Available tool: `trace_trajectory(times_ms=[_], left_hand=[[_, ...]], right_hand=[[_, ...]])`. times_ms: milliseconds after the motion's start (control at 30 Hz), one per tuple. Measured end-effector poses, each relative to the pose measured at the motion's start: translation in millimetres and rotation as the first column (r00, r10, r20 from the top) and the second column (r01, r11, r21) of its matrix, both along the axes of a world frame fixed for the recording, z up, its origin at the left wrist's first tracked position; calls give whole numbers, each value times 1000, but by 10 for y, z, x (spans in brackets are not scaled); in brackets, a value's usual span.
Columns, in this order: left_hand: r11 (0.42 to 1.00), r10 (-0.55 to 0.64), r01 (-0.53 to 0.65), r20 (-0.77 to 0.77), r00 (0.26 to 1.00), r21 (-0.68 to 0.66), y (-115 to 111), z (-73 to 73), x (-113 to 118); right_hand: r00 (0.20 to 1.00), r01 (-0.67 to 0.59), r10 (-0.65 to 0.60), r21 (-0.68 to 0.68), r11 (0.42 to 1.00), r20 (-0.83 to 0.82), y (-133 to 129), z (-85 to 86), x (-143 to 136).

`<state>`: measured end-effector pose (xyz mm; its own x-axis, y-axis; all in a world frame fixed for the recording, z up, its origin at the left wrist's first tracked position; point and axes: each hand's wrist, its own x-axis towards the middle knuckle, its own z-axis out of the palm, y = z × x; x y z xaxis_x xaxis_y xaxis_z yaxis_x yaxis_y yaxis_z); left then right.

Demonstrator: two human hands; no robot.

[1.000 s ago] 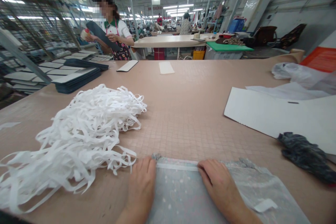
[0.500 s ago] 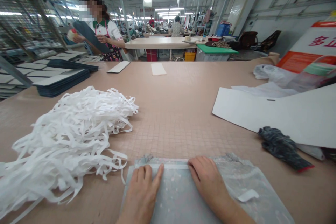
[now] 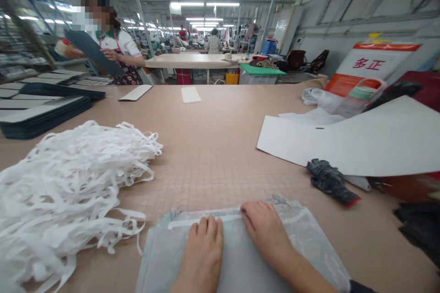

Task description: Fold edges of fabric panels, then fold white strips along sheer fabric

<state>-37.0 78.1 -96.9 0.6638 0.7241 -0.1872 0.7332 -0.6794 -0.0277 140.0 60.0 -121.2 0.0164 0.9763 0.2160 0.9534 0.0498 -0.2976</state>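
Observation:
A stack of thin grey-blue translucent fabric (image 3: 165, 256) lies in front of me at the table's near edge. Along its far edge runs a narrow white strip (image 3: 182, 223). My left hand (image 3: 203, 254) rests palm down on the fabric, fingers stretched out side by side, their tips just below the strip. At the strip's right end is my right hand (image 3: 266, 229), its fingers bent together over it, with the fingertips partly hidden. Left of the fabric lies a large tangled heap of white tape strips (image 3: 79, 169).
White board (image 3: 343, 146) and a dark work glove (image 3: 330, 182) lie to the right. Stacked dark-edged panels (image 3: 44, 112) sit at far left, near a co-worker (image 3: 117, 50) holding a dark panel. Two pale pieces, one a small card (image 3: 191, 94), lie near the far edge.
My view has turned right. My left hand has shifted right along the fabric, its spread index finger now beside the others. The right hand stays at the strip's right end.

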Motion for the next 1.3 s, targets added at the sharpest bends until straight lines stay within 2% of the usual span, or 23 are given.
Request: trace_trajectory(times_ms=[167,300,400,500,667,733,833,933,1033,1167,1300], left_hand=[[999,-20,21,-44,999,39,55,-32,-18],[994,-104,105,-41,994,37,86,-89,-24],[990,-128,130,-43,991,56,128,-93,-33],[988,-147,149,-42,988,48,190,-12,2],[986,-109,117,-75,991,121,181,143,318],[979,-119,126,-56,991,158,110,117,511],[967,-187,184,-2,982,178,-2,-6,753],[964,-217,211,20,976,161,-38,-106,847],[965,-234,229,27,972,131,4,-109,829],[964,-250,248,7,968,93,61,-68,806],[960,-259,257,7,966,109,67,-113,820]], right_hand=[[960,106,-137,-133,985,-243,-150,80,588],[951,159,-179,-98,982,-252,-212,4,813],[971,171,-174,-27,985,-163,-219,-85,834],[980,174,-171,30,984,-98,-218,-129,816],[981,179,-174,57,982,-84,-214,-127,786],[983,175,-170,71,982,-72,-207,-127,761],[985,170,-170,106,980,-10,-199,-113,726],[980,194,-197,86,977,31,-226,-50,767],[965,245,-244,-8,970,-92,-290,39,927],[876,305,-329,-125,944,-351,-361,84,1179],[790,401,-453,-211,892,-413,-346,24,1295]])
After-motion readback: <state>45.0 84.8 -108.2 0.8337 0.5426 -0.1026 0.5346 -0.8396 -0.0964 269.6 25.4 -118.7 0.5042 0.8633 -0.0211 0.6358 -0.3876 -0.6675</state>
